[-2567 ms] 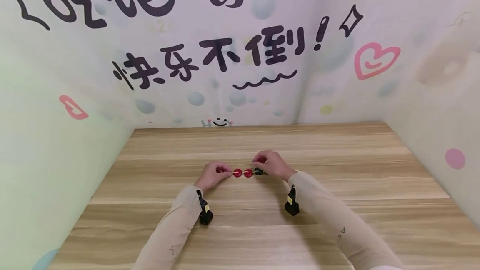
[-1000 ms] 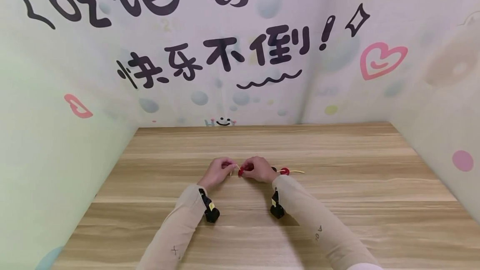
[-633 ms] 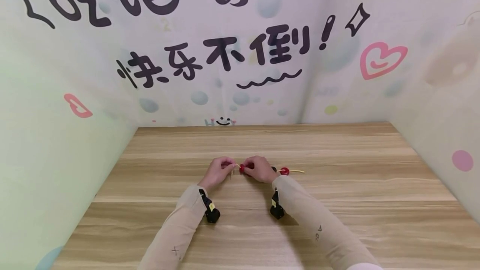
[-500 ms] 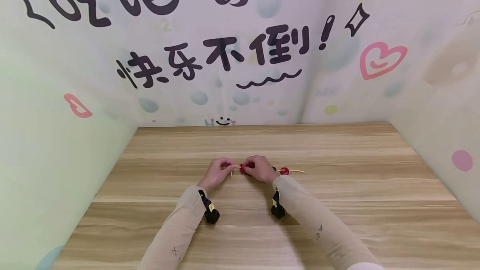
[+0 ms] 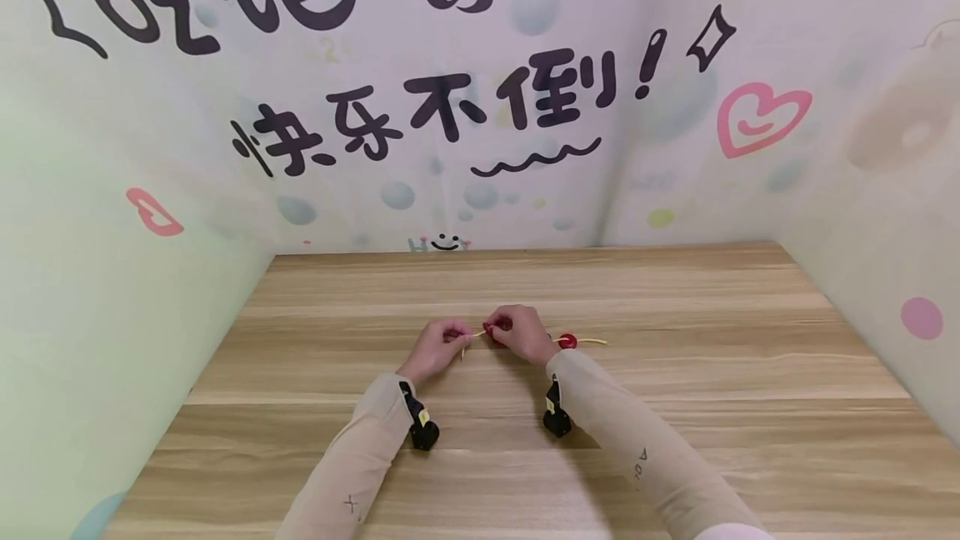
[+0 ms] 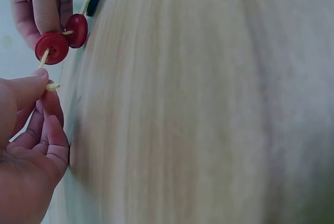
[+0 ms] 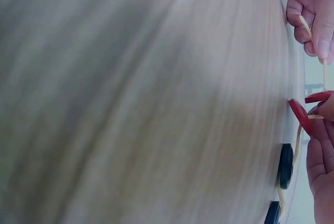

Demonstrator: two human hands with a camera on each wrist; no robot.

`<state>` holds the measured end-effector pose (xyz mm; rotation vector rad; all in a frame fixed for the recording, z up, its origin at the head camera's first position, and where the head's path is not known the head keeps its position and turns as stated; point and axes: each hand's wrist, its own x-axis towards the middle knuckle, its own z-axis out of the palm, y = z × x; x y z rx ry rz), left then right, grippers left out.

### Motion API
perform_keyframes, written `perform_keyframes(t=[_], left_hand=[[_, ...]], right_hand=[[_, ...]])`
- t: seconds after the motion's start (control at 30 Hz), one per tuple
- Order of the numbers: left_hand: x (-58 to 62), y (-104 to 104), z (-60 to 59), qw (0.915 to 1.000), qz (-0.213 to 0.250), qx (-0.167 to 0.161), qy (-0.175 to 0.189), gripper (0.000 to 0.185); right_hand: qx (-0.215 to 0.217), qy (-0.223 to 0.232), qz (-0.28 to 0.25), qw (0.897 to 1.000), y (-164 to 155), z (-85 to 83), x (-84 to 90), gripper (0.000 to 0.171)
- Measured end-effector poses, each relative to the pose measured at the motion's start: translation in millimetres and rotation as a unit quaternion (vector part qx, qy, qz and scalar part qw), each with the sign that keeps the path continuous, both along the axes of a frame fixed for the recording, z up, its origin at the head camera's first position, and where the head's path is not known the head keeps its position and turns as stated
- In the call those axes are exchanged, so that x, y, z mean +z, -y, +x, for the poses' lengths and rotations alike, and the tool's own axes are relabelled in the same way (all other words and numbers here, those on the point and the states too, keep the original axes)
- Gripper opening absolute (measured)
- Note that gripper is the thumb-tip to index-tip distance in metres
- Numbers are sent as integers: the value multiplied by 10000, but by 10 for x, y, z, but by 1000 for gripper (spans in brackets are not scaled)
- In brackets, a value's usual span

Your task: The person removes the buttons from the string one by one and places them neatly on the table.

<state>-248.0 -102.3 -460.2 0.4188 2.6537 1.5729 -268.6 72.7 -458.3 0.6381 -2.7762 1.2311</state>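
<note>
Nearest the viewer, 2 beige sleeves run forward over the wooden tabletop (image 5: 675,407), each wrist carrying a small black camera. Ahead of them the hands meet over the middle of the tabletop. The left hand (image 5: 437,347) pinches the free tip of a thin pale-yellow cord (image 6: 45,58) between thumb and forefinger, its other fingers loosely curled below. The right hand (image 5: 519,332) has its grip closed on 2 red buttons (image 6: 52,47) already on the cord, thumb and fingers around their rims.

Judging from this, the step in hand is sliding the red buttons along the cord. It would go best with the left pinch kept close to the cord's tip, so that the short stretch between the hands stays taut and straight, and with the right fingers pushing on the buttons' rims rather than their faces, so that the holes stay lined up with the cord.

The buttons are flat round discs, glossy red with a raised rim, probably hard plastic. The cord looks stiff and slightly waxy, frayed at its tip. Past the right hand the cord trails on through 2 dark buttons (image 7: 285,165) to another red button (image 5: 567,341) lying flat on the tabletop, with a short tail beyond. The wood-grain surface is smooth and pale. Behind stands a pastel wall (image 5: 675,148) printed with black lettering.
</note>
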Motion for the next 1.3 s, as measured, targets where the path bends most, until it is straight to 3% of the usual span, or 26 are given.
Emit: perform_keyframes(t=[0.2,0.43,0.73,0.87,1.03,1.3], left_hand=[[24,-21,-1,9998,-123,150,-33,7],[40,-52,-12,9990,163,409,-124,10],[18,-70,-20,9975,334,547,-287,10],[-3,-68,-17,9972,412,568,-267,9],[-17,-60,-3,9983,354,412,-202,12],[306,-136,215,9980,611,10,130,26]], right_hand=[[99,13,24,9999,-11,0,-12,6],[217,107,60,9997,-16,5,-19,4],[195,-260,277,9991,-16,19,-23,7],[224,-383,261,9987,-24,25,-22,7],[240,-205,18,9995,-32,42,5,7],[131,-92,-365,9992,-38,56,11,6]])
